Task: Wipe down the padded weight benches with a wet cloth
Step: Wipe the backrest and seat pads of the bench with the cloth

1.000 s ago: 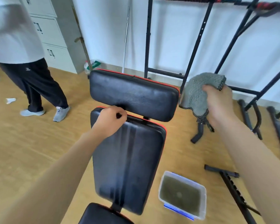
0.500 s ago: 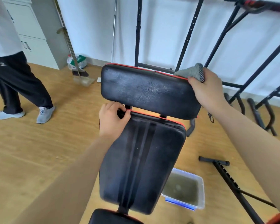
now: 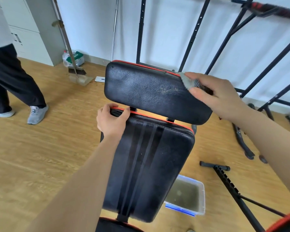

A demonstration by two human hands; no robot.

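Observation:
A black padded weight bench with red piping fills the centre. Its upper pad (image 3: 147, 91) lies across the top, and the long back pad (image 3: 149, 164) runs toward me. My left hand (image 3: 111, 120) grips the top left corner of the long pad. My right hand (image 3: 214, 94) is shut on a grey cloth (image 3: 187, 82) and presses it on the right end of the upper pad. Pale speckled marks show on that pad just left of the cloth.
A clear tub of murky water (image 3: 187, 196) sits on the wood floor right of the bench. A black rack frame (image 3: 241, 19) stands behind, with metal legs (image 3: 224, 174) at right. A person (image 3: 8, 77) walks at left. A broom and dustpan (image 3: 77, 72) lean by the wall.
My right hand has brought the cloth down from the air onto the right end of the upper pad. My left hand stays on the long pad's corner. The person has stepped further left.

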